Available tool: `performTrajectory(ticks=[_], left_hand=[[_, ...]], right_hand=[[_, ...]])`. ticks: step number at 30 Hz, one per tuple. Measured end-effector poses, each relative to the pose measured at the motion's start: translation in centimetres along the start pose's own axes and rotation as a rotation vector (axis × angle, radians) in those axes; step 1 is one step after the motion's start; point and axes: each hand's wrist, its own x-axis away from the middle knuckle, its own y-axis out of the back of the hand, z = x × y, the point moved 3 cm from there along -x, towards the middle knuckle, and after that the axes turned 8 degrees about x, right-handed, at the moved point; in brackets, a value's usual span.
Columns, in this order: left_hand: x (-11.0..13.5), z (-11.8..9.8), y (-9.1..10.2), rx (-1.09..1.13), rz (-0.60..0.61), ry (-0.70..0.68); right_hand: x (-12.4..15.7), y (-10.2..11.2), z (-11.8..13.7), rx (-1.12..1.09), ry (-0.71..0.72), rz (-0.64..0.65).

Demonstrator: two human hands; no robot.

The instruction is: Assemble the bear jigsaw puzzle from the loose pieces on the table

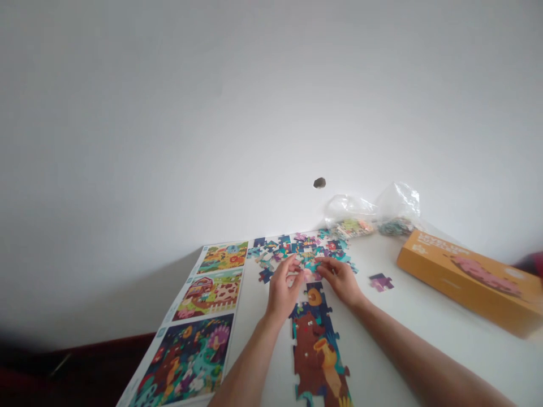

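White table (382,328), left hand (281,289), right hand (343,281) over puzzle pieces (299,247), each grip curled, cannot tell if clamped

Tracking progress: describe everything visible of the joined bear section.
The joined bear section is a flat strip of interlocked pieces, seemingly card, on the white table. It shows a brown bear with a golden jar-like shape, dark blue above. Tabs and notches edge it; its near end is cut off. The left hand and right hand are near its far end.

A dark hole (319,183) marks the pale wall (203,118). Two clear bags (351,208) sit near an orange box (460,282).
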Motion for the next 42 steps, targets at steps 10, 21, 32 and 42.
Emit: performTrajectory(ticks=[10, 21, 32, 42], left_hand=[[-0.9, 1.0, 0.5, 0.23, -0.06, 0.25], [-0.9, 1.1, -0.1, 0.506, 0.085, 0.425], [-1.1, 0.7, 0.4, 0.58, -0.028, 0.449], [-1.4, 0.5, 2.9, -0.217, -0.209, 0.058]], right_hand=[[0.5, -0.2, 0.6, 0.056, 0.059, 0.049], [0.8, 0.2, 0.9, 0.154, -0.001, 0.048], [0.9, 0.2, 2.0, 0.099, 0.083, 0.151], [0.4, 0.6, 0.2, 0.165, 0.0, -0.023]])
